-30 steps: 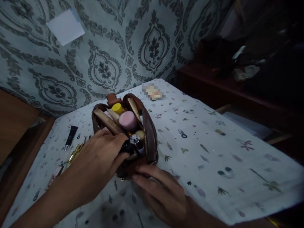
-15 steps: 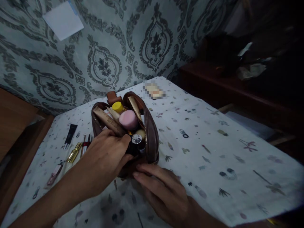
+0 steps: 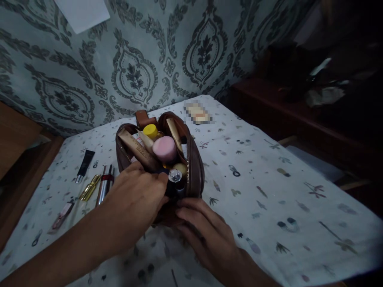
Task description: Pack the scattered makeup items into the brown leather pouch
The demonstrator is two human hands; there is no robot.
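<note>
A brown makeup bag (image 3: pixel 196 171) stands unzipped on the cloth, packed with cosmetics. Inside it I see a pink round-topped item (image 3: pixel 164 149), a yellow cap (image 3: pixel 150 131), a beige tube (image 3: pixel 139 148), a gold tube (image 3: pixel 174 133) and a clear-topped black bottle (image 3: pixel 175 175). My left hand (image 3: pixel 137 191) reaches into the bag's near left side with curled fingers; the bag's contents hide the fingertips and whatever they grip. At the near rim, my right hand (image 3: pixel 206 229) has its fingers over the edge and holds the bag.
Left of the bag lie a black tube (image 3: pixel 85 165), a gold tube-shaped cosmetic (image 3: pixel 90 187), a silver and red cosmetic (image 3: pixel 104 186) and a small pink item (image 3: pixel 62 215). A blurred-out flat item (image 3: pixel 198 113) rests at the back. The patterned wall (image 3: pixel 134 75) rises directly behind.
The view has tilted down slightly. My left hand remains in the bag with its fingers curled, and my right hand remains at the near rim. The contents look unchanged.
</note>
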